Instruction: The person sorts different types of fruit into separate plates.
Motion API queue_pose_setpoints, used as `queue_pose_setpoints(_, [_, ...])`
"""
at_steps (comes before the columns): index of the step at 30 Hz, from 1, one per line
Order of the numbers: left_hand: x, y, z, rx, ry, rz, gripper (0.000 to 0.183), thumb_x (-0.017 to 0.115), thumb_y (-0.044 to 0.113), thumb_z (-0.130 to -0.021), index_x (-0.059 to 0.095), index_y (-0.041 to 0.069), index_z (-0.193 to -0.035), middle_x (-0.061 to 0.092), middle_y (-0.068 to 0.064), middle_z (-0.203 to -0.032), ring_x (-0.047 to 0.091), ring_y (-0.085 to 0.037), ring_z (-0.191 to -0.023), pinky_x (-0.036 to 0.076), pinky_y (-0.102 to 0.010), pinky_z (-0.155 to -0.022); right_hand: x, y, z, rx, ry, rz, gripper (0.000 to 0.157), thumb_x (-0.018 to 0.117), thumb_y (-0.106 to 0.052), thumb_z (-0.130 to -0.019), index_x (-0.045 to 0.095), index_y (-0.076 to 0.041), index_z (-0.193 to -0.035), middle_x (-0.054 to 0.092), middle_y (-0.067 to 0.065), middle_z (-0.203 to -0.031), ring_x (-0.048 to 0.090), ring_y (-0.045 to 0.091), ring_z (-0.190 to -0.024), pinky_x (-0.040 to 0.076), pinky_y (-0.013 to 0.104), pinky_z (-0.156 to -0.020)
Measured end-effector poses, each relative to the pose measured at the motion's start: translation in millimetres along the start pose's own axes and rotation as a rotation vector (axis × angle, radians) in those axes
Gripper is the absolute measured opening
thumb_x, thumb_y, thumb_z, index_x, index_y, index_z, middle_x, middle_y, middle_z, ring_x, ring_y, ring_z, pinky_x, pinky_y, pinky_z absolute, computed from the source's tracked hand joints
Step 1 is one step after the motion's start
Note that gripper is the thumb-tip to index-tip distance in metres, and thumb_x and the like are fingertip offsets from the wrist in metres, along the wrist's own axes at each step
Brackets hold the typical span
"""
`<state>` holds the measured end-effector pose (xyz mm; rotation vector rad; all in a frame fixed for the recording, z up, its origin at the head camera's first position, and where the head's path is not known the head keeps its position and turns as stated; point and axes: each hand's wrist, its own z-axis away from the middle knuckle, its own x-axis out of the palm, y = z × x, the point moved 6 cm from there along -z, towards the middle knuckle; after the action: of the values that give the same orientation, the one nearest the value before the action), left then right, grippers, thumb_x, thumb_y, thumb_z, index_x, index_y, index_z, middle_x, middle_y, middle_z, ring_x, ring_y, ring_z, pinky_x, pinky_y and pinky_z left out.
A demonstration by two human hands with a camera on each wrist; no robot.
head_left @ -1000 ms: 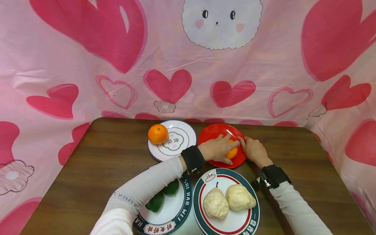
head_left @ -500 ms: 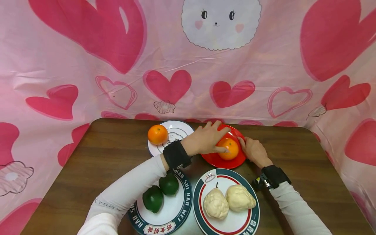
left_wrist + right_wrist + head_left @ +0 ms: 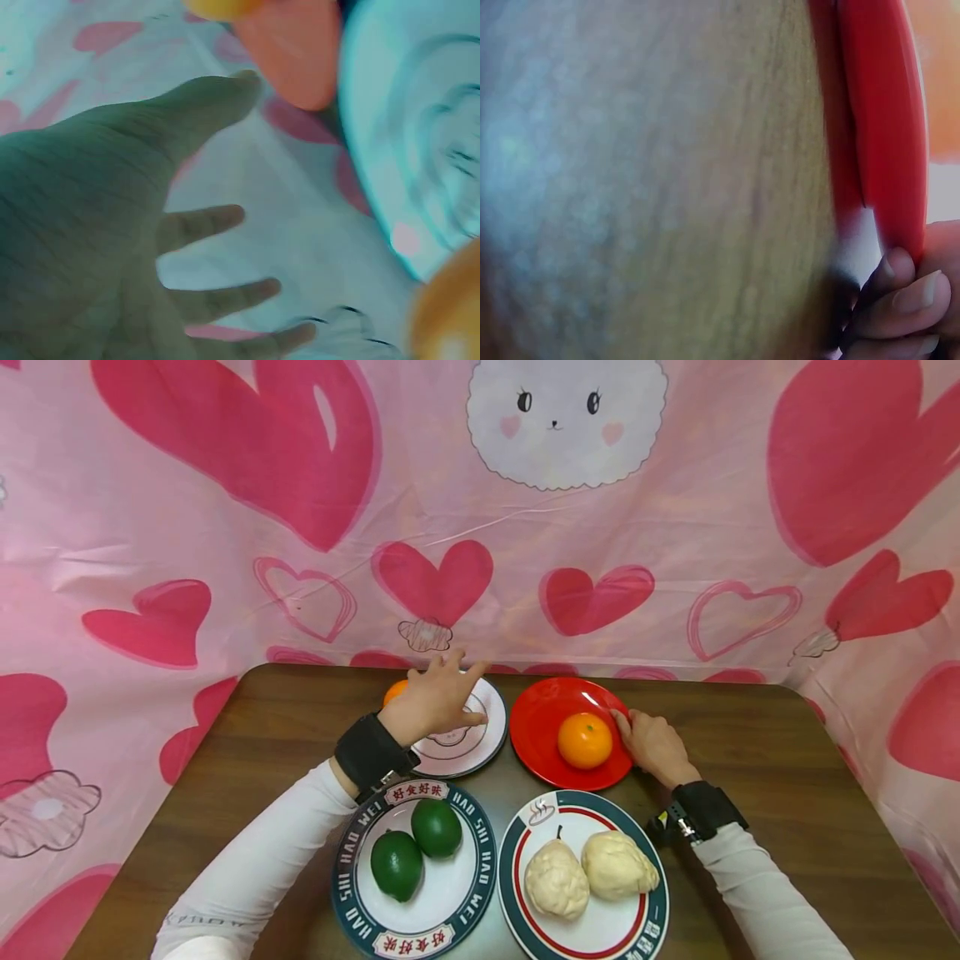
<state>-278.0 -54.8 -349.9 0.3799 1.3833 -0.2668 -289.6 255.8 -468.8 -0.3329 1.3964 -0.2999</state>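
My left hand (image 3: 431,700) hovers over the white plate (image 3: 492,727) at the back, fingers spread and holding nothing. Partly hidden behind that hand, an orange (image 3: 394,692) sits at the plate's left side. The left wrist view catches the spread fingers (image 3: 202,225) with the plate and part of an orange at the right. To the right, a red plate (image 3: 536,718) carries another orange (image 3: 585,741). My right hand (image 3: 656,745) pinches the red plate's right rim, thumb on top; the right wrist view has its fingertips (image 3: 907,300) curled at the red edge.
Near the front, a green-rimmed plate (image 3: 347,881) bears two dark green fruits (image 3: 397,865). Beside it, another green-rimmed plate (image 3: 510,881) holds two pale lumpy pears (image 3: 557,878). Behind the wooden table (image 3: 750,760) hangs a pink heart-patterned cloth (image 3: 525,527).
My left hand has let go of the orange on the red plate and moved left, over the white plate. My right hand stays at the red plate's rim.
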Motion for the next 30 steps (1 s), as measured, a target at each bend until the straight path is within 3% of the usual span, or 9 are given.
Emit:
queue_pose_setpoints(5, [23.0, -33.8, 5.2, -0.146, -0.067, -0.020, 0.085, 0.071, 0.049, -0.080, 0.035, 0.018, -0.151, 0.034, -0.025, -0.147, 0.039, -0.049, -0.127, 0.043, -0.071, -0.084, 0.7, -1.3, 1.1, 0.004, -0.005, 0.004, 0.054, 0.032, -0.052, -0.101, 0.054, -0.002, -0.100, 0.052, 0.010, -0.069, 0.052, 0.023, -0.056, 0.045, 0.036, -0.055])
queue_pose_setpoints(9, [32.1, -51.9, 6.0, -0.192, -0.050, -0.028, 0.086, 0.073, 0.049, -0.078, 0.037, 0.016, -0.149, 0.039, -0.026, -0.141, 0.044, -0.046, -0.120, 0.046, -0.068, -0.080, 0.6, -2.0, 1.8, 0.012, -0.006, 0.003, 0.052, 0.033, -0.051, -0.101, 0.054, -0.003, -0.101, 0.053, 0.010, -0.069, 0.052, 0.023, -0.056, 0.045, 0.036, -0.055])
queue_pose_setpoints(16, [36.9, -68.0, 3.3, -0.174, 0.019, -0.046, 0.082, 0.072, 0.048, -0.079, 0.041, 0.011, -0.145, 0.045, -0.026, -0.131, 0.051, -0.040, -0.107, 0.051, -0.059, -0.077, 0.2, -2.3, 1.3, 0.016, -0.004, 0.010, 0.053, 0.033, -0.051, -0.101, 0.053, -0.003, -0.100, 0.052, 0.010, -0.069, 0.051, 0.023, -0.057, 0.045, 0.036, -0.055])
queue_pose_setpoints(23, [52.1, -78.1, 2.5, -0.127, -0.014, 0.055, 0.080, 0.072, 0.043, -0.080, 0.043, 0.007, -0.145, 0.047, -0.025, -0.129, 0.050, -0.041, -0.108, 0.049, -0.059, -0.084, -1.7, -6.2, 0.5, 0.007, -0.003, 0.012, 0.053, 0.032, -0.051, -0.101, 0.054, -0.003, -0.100, 0.052, 0.010, -0.069, 0.051, 0.023, -0.056, 0.045, 0.036, -0.055])
queue_pose_setpoints(30, [56.9, -78.6, -2.6, -0.074, 0.018, 0.075, 0.076, 0.069, 0.040, -0.079, 0.045, 0.006, -0.143, 0.050, -0.025, -0.127, 0.050, -0.041, -0.104, 0.052, -0.054, -0.082, -1.9, -4.3, 1.3, 0.017, 0.000, 0.021, 0.056, 0.031, -0.053, -0.101, 0.054, -0.003, -0.098, 0.050, 0.009, -0.068, 0.050, 0.025, -0.062, 0.045, 0.036, -0.058])
